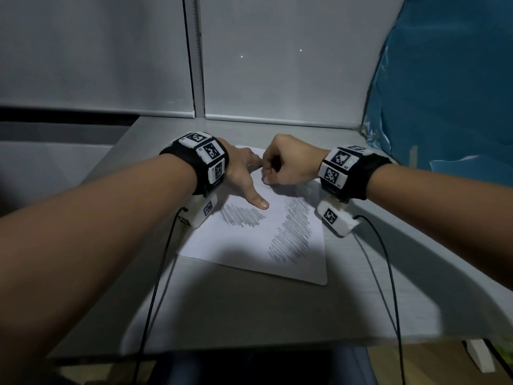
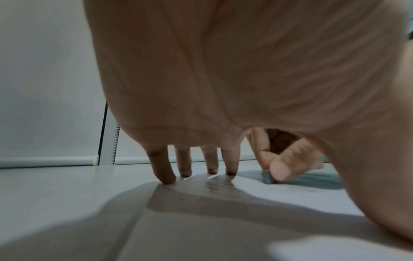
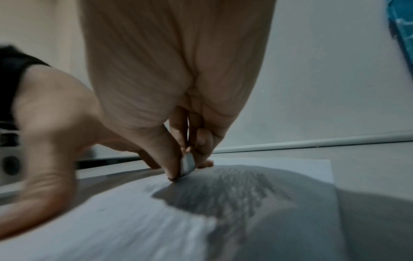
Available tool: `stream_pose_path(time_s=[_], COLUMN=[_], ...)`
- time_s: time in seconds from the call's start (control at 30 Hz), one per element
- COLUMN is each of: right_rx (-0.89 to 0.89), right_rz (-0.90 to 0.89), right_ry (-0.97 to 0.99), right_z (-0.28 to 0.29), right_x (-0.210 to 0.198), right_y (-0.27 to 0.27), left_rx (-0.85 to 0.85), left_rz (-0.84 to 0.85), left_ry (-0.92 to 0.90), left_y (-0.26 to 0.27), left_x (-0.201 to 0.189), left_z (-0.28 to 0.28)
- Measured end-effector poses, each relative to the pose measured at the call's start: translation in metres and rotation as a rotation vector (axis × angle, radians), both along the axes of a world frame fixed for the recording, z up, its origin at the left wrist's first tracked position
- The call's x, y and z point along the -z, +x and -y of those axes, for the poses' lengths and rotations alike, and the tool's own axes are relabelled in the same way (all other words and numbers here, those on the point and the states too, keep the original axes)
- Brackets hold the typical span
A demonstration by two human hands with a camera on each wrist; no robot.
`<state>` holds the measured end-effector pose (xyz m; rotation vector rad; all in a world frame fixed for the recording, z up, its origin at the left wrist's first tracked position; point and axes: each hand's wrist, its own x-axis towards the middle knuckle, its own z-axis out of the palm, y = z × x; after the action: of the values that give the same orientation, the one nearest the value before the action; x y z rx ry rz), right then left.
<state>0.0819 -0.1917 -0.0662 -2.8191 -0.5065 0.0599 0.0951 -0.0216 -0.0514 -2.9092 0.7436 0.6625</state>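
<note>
A white sheet of paper [image 1: 249, 245] with grey pencil scribble patches [image 1: 291, 232] lies on the grey desk. My left hand [image 1: 244, 173] lies flat on the paper's far left part, fingers straight and thumb spread; in the left wrist view its fingertips [image 2: 167, 178] press down at the sheet's edge. My right hand [image 1: 280, 165] is curled beside it, and its thumb and fingers pinch a small grey eraser [image 3: 187, 164] whose lower edge touches the paper. The eraser [image 2: 267, 177] also shows under the right thumb in the left wrist view. It is hidden in the head view.
The grey desk [image 1: 249, 315] runs back to a wall with roller blinds [image 1: 277, 65]. A blue plastic sheet [image 1: 449, 93] hangs at the right. Black cables [image 1: 388, 273] trail from both wrist bands over the desk's front edge.
</note>
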Motion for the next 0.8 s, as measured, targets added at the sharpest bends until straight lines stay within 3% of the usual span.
stream_pose_path(time_s=[0.23,0.43,0.63,0.8], right_rx=[0.132,-0.01,0.106,-0.007], right_rz=[0.067,-0.015,0.059,0.0], right_ry=[-0.006,0.01,-0.01,0.002], right_z=[0.003,-0.004,0.001,-0.005], right_x=[-0.002,0.0,-0.004,-0.002], right_y=[0.026,0.002,0.022,0.006], left_rx=[0.01,0.007,0.029,0.014], left_rz=[0.005,0.006,0.027,0.003], left_ry=[0.055,0.071,0.091,0.084], left_y=[-0.006,-0.005,-0.012,-0.009], left_x=[-0.007,-0.003,-0.01,-0.007], left_z=[0.005,0.003,0.008,0.005])
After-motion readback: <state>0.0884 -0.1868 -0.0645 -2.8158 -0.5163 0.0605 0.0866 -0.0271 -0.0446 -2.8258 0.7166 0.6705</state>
